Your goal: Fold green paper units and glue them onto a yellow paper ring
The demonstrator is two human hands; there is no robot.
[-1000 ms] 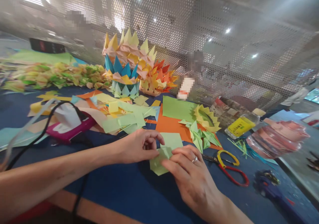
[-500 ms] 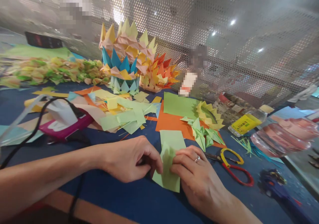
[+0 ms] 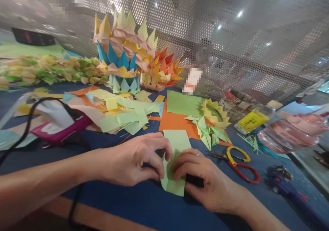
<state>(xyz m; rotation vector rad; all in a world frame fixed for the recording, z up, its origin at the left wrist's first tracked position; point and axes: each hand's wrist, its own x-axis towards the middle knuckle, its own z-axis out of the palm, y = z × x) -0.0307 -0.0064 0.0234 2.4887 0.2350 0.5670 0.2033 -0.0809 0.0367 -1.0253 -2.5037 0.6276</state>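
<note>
On the worktop (image 3: 123, 198), the left hand (image 3: 136, 159) is pinching the left edge of a creased, pale-green paper (image 3: 172, 184); the right hand (image 3: 212, 184) is curling over its right side (fingers hiding part, exact grip unclear).

scissors (image 3: 232, 163) lie right of the held paper (image 3: 171, 176); the glue gun (image 3: 285, 186) farther right; crowns (image 3: 123, 63) stand behind.

Blue-topped table (image 3: 133, 200); perforated grey screen (image 3: 180, 22) behind, small white lights (image 3: 240, 14) glowing upper right.
</note>
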